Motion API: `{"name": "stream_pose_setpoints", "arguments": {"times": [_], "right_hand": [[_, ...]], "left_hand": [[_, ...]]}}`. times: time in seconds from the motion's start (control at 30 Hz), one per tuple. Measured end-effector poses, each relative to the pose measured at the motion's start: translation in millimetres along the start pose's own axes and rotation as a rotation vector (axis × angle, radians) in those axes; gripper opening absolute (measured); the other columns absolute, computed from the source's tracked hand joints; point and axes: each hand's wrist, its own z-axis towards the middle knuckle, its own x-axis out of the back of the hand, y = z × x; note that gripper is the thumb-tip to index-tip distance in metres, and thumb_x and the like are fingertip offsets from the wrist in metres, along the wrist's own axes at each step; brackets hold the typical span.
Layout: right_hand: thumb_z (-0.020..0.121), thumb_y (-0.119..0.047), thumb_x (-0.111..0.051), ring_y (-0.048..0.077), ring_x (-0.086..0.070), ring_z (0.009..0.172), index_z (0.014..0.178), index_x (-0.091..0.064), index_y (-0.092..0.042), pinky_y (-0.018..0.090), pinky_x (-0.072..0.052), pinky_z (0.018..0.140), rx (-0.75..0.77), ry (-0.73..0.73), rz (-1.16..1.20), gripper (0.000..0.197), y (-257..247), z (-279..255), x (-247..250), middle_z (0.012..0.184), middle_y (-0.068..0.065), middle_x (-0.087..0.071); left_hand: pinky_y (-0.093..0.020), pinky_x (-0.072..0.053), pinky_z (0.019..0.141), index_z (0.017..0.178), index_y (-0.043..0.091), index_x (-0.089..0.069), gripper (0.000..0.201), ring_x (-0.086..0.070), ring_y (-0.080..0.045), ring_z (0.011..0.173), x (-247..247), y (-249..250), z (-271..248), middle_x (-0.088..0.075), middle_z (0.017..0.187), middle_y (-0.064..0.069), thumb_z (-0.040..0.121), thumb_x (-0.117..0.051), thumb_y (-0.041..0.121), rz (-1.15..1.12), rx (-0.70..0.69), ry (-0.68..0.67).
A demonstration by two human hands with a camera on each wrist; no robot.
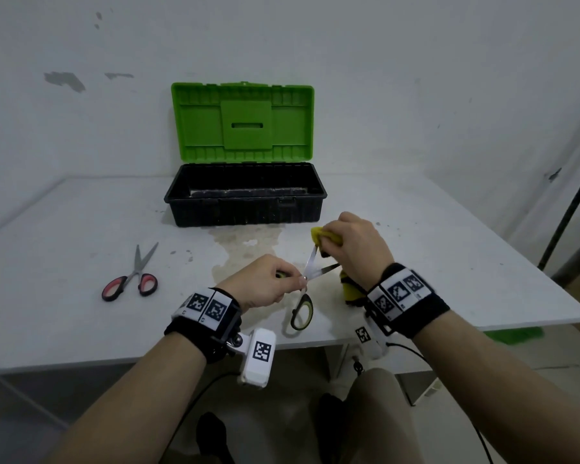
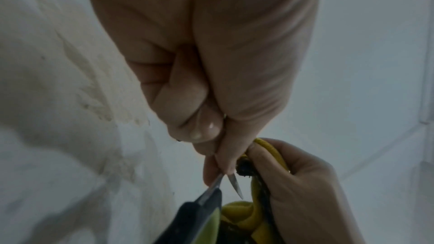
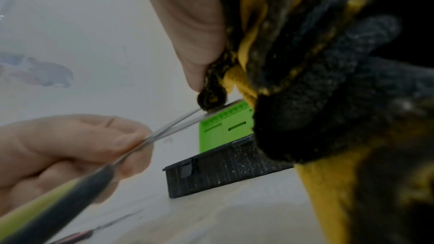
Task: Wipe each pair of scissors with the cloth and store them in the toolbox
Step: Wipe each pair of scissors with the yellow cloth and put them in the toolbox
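Scissors count: two pairs on your side of the white table (image 1: 432, 249).
Red-handled scissors (image 1: 130, 283): at your far left, flat on the tabletop, smooth steel blades closed and pointing away, looped handles in red and black plastic; nothing touches them.
Left hand (image 1: 265, 287): your thumb and fingers pinch the green-handled scissors (image 1: 302, 311) at the pivot, just above the table; the oval black and lime loop hangs toward you.
Blades: two thin, shiny, pointed blades spread in a narrow V, tips aimed at your right hand.
Toolbox (image 1: 245, 199): one, behind your hands at the wall; a ribbed black plastic tub, rectangular, with its bright green moulded lid standing upright; its inside is too dark to read.
Stain: a pale brownish patch on the table between toolbox and hands.
Right hand (image 1: 359, 249): your fingers curl tight around one yellow cloth (image 1: 329, 236), fuzzy and heavily blackened, pressing it onto the farther blade near its tip; the cloth's loose end hangs below your wrist.
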Motion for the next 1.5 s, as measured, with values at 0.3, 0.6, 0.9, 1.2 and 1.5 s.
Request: {"name": "stream_pose_setpoints", "arguments": {"times": [0.3, 0.6, 0.9, 1.2, 1.5], "right_hand": [[0.089, -0.031, -0.063, 0.015, -0.053, 0.069, 0.085, -0.071, -0.016, 0.032, -0.048, 0.064, -0.029, 0.079, 0.080, 0.018, -8.2, -18.9, 15.5, 0.080, -0.003, -0.054], [0.091, -0.034, -0.060, 0.019, -0.053, 0.068, 0.088, -0.070, -0.014, 0.038, -0.049, 0.061, 0.053, -0.049, 0.052, 0.022, -28.3, -34.8, 0.3, 0.081, -0.001, -0.051], [0.091, -0.034, -0.059, 0.021, -0.056, 0.072, 0.094, -0.070, -0.016, 0.038, -0.050, 0.062, 0.027, -0.152, -0.083, 0.022, -16.9, -34.6, 4.4, 0.086, -0.004, -0.047], [0.090, -0.037, -0.059, 0.019, -0.054, 0.070, 0.090, -0.071, -0.017, 0.036, -0.049, 0.062, 0.036, -0.172, -0.039, 0.023, -24.1, -31.0, 4.8, 0.084, -0.006, -0.046], [0.088, -0.036, -0.062, 0.017, -0.052, 0.066, 0.085, -0.071, -0.017, 0.035, -0.048, 0.057, 0.102, -0.138, -0.007, 0.020, -30.7, -25.2, 8.0, 0.078, -0.007, -0.045]], "left_hand": [[-0.018, -0.027, 0.041, 0.103, 0.002, -0.071, 0.019, -0.035, -0.007, 0.046, -0.9, -4.6, 0.5, -0.045, 0.055, 0.006, 0.098, -0.059, 0.017, -0.237, 0.062, 0.068], [-0.016, -0.017, 0.036, 0.093, 0.016, -0.040, 0.012, -0.028, -0.009, 0.046, -12.3, -0.6, 8.4, -0.049, 0.065, -0.002, 0.105, -0.039, 0.018, -0.607, 0.155, 0.113], [-0.015, -0.018, 0.037, 0.091, 0.017, -0.039, 0.016, -0.028, -0.007, 0.046, -5.1, -3.6, 7.9, -0.047, 0.067, -0.001, 0.106, -0.037, 0.021, -0.599, 0.150, 0.127], [-0.015, -0.019, 0.036, 0.106, 0.012, -0.049, 0.014, -0.027, -0.008, 0.044, -7.3, -1.0, 6.8, -0.045, 0.065, -0.001, 0.106, -0.036, 0.017, -0.603, 0.150, 0.132], [-0.017, -0.017, 0.036, 0.095, 0.014, -0.061, 0.021, -0.026, -0.007, 0.044, -10.4, 2.9, 9.7, -0.036, 0.059, 0.004, 0.104, -0.048, 0.027, -0.497, 0.102, 0.172]]}}
